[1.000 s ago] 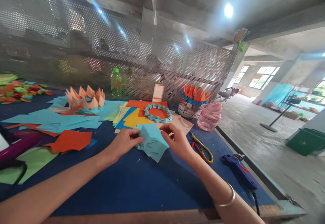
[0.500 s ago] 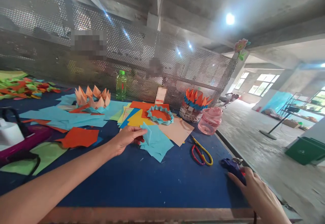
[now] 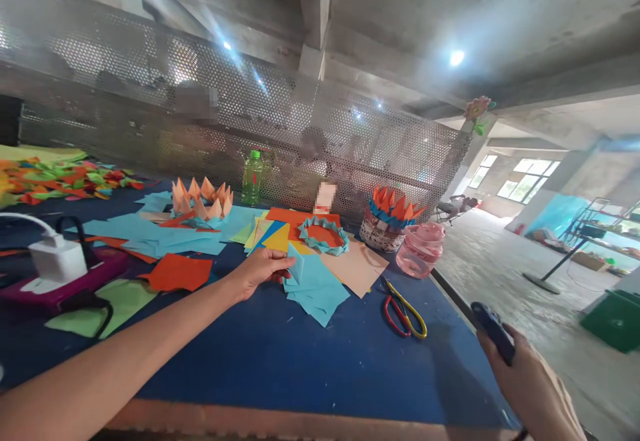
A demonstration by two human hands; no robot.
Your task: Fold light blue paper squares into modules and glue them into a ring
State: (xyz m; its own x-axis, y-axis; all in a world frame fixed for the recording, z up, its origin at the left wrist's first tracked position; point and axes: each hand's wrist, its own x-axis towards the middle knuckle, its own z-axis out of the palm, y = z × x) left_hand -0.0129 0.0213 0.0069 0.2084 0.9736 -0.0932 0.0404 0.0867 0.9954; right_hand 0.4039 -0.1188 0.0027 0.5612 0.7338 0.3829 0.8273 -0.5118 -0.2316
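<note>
My left hand (image 3: 263, 271) pinches a small folded piece of light-blue paper (image 3: 297, 264) between thumb and fingers. Directly beside and below it lies a stack of light-blue paper sheets (image 3: 320, 294). My right hand (image 3: 527, 377) is wrapped round a dark blue glue gun (image 3: 493, 331), raised over the table's right edge; a bit of cord hangs below that hand. Behind the folded piece, a ring of folded light-blue paper (image 3: 334, 246) rests on orange and peach sheets. Scissors (image 3: 405, 311) with one red and one yellow handle lie between my hands.
A pink jar (image 3: 420, 251) and a basket (image 3: 383, 231) holding orange and blue folded paper stand back right. A peach folded-paper ring (image 3: 203, 204), a green bottle (image 3: 253, 177) and a purple power strip (image 3: 100, 274) with a white plug are to the left. A perforated metal screen (image 3: 280, 114) rises behind.
My right hand has lifted the glue gun from the table's right side and tilted it up. My left hand keeps hold of the folded paper. The view has shifted slightly left.
</note>
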